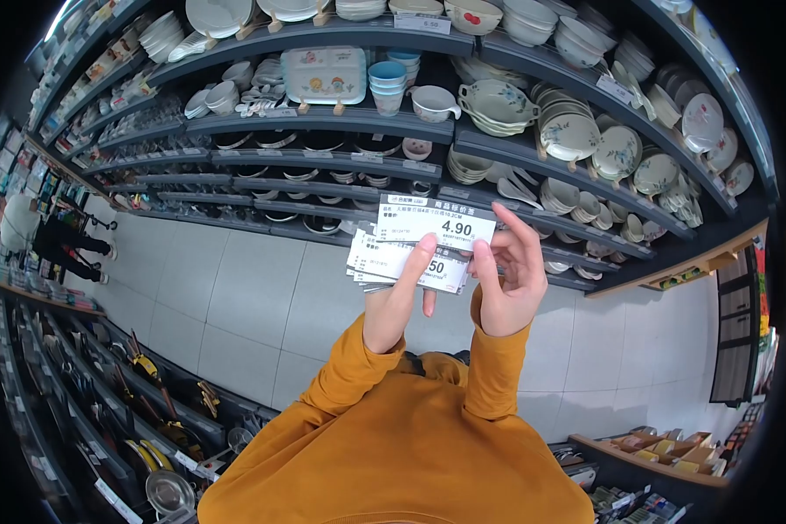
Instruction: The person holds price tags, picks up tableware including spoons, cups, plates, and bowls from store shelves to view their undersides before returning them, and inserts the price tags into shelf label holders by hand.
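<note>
A stack of white price cards (402, 262) is in my left hand (396, 301), with the thumb pressed across its front. The top card (428, 223) reads 4.90 and sits higher than the others, overlapping a card that shows 50. My right hand (511, 275) pinches the right edge of the top card between thumb and fingers. Both hands are raised in front of the lower shelves. Part of my left hand's fingers is hidden behind the cards.
Shelves of bowls and plates (570, 137) curve across the front, with a patterned tray (325, 75) and stacked cups (388, 87). Pans and utensils fill racks at the lower left. A person (48, 231) stands at the far left. Grey tiled floor (244, 301) lies below.
</note>
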Available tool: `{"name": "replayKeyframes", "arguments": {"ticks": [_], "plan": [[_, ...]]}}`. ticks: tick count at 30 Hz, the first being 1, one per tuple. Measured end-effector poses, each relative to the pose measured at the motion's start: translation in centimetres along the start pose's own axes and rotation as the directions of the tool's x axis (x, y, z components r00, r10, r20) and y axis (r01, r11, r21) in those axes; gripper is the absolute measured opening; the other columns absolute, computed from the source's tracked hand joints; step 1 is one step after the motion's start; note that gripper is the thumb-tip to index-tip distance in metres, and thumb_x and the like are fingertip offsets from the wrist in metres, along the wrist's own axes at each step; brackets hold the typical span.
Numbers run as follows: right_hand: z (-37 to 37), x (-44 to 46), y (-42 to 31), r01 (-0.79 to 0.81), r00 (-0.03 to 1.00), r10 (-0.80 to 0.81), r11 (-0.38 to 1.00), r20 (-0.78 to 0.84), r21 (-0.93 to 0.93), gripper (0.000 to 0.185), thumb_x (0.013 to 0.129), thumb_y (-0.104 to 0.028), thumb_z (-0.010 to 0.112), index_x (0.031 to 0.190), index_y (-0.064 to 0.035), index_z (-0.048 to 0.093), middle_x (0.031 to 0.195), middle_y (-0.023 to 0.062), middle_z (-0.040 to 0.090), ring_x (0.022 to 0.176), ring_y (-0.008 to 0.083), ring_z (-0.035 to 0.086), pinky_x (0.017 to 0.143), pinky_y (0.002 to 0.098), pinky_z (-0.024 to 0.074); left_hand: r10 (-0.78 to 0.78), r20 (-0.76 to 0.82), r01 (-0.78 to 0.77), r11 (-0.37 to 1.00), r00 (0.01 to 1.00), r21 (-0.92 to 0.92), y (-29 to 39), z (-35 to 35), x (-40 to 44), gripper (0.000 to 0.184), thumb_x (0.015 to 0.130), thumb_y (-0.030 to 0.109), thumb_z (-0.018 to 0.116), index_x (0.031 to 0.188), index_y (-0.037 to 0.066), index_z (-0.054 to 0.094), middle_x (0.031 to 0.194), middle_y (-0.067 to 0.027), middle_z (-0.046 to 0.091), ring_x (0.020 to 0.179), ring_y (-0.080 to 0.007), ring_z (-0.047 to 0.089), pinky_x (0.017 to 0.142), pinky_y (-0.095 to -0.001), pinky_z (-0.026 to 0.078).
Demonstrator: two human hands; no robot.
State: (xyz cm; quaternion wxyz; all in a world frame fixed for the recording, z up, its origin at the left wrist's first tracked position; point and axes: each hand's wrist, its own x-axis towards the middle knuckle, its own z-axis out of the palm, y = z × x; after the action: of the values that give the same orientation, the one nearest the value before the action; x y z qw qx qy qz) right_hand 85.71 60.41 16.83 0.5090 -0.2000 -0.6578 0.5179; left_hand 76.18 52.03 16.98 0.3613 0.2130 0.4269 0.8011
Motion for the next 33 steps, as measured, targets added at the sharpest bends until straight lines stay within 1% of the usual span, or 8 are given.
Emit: {"name": "replayKeyframes", "arguments": {"ticks": [5, 14, 16, 19, 25, 31, 33], "plan": [[-0.2, 0.1, 0.1, -0.005, 1.0, 0.005, 1.0, -0.007, 0.0, 0.04, 0.083, 0.004, 0.061, 0.122, 0.0021, 0.053, 0.09, 0.0079, 0.063, 0.075, 0.0095, 0.062, 0.065, 0.0199, 0.048, 0.003, 0.019, -0.003, 1.0, 1.0, 0.005, -0.1, 0.1, 0.2, 0.014, 0.093, 0.013, 0.053, 0.098, 0.0, 0.057, 0.076, -0.0048, 0.059, 0.047, -0.009, 0.047, 0.037, -0.0219, 0.034], [-0.3, 0.3, 0.2, -0.023, 1.0, 0.023, 1.0, -0.011, 0.021, 0.041, 0.083, 0.003, 0.061, 0.123, 0.0014, 0.052, 0.086, 0.0072, 0.064, 0.075, 0.0091, 0.06, 0.067, 0.0206, 0.047, -0.04, -0.018, 0.04, 0.999, 0.999, 0.005, -0.8, 0.1, 0.4, 0.017, 0.094, 0.014, 0.053, 0.102, 0.0, 0.057, 0.081, -0.0053, 0.06, 0.053, -0.0094, 0.051, 0.038, -0.0219, 0.035], [-0.5, 0.5, 0.6, 0.01, 1.0, -0.01, 1.0, -0.019, -0.021, 0.043, 0.082, 0.002, 0.064, 0.123, 0.0004, 0.052, 0.085, 0.0066, 0.065, 0.071, 0.0082, 0.058, 0.065, 0.0208, 0.0466, -0.072, -0.015, 0.072, 0.997, 0.997, 0.0, -1.4, -0.2, 0.5, 0.017, 0.094, 0.014, 0.053, 0.103, 0.0, 0.057, 0.082, -0.0055, 0.061, 0.054, -0.0095, 0.051, 0.038, -0.0218, 0.035], [-1.1, 0.6, 0.9, 0.0, 1.0, -0.001, 1.0, -0.029, -0.021, 0.044, 0.081, 0.001, 0.066, 0.123, -0.0008, 0.053, 0.084, 0.0052, 0.065, 0.069, 0.0073, 0.057, 0.063, 0.0205, 0.046, -0.101, 0.001, 0.101, 0.995, 0.995, 0.005, -2.0, 0.3, 0.9, 0.018, 0.093, 0.014, 0.053, 0.104, 0.0, 0.057, 0.084, -0.0056, 0.061, 0.055, -0.0096, 0.052, 0.038, -0.0218, 0.035], [-3.1, 0.8, 1.3, -0.025, 0.998, 0.02, 0.997, -0.061, -0.072, 0.04, 0.082, 0.0, 0.065, 0.121, -0.0008, 0.055, 0.082, 0.0051, 0.065, 0.068, 0.0074, 0.058, 0.062, 0.0208, 0.0461, -0.169, 0.022, 0.169, 0.986, 0.985, 0.017, -3.6, 1.5, 1.4, 0.019, 0.093, 0.014, 0.055, 0.105, 0.001, 0.057, 0.085, -0.0053, 0.061, 0.058, -0.0095, 0.052, 0.038, -0.0213, 0.035], [-6.9, 1.3, 1.2, -0.047, 0.993, 0.03, 0.988, -0.115, -0.149, 0.038, 0.082, 0.0, 0.065, 0.119, -0.0007, 0.057, 0.084, 0.0068, 0.065, 0.068, 0.009, 0.059, 0.062, 0.021, 0.0464, -0.203, 0.085, 0.199, 0.979, 0.976, 0.043, -5.8, 4.8, 2.1, 0.018, 0.092, 0.014, 0.056, 0.104, 0.0, 0.058, 0.085, -0.0055, 0.061, 0.056, -0.0095, 0.051, 0.038, -0.0213, 0.035], [-9.2, 2.0, 1.3, 0.001, 0.988, -0.036, 0.973, -0.151, -0.23, 0.036, 0.081, 0.0, 0.064, 0.116, -0.0011, 0.058, 0.086, 0.0075, 0.064, 0.069, 0.0102, 0.059, 0.063, 0.0217, 0.0472, -0.216, 0.101, 0.214, 0.976, 0.971, 0.035, -6.7, 6.3, 2.4, 0.018, 0.092, 0.014, 0.056, 0.103, 0.0, 0.058, 0.084, -0.0054, 0.061, 0.055, -0.0096, 0.051, 0.038, -0.0214, 0.035]]}}
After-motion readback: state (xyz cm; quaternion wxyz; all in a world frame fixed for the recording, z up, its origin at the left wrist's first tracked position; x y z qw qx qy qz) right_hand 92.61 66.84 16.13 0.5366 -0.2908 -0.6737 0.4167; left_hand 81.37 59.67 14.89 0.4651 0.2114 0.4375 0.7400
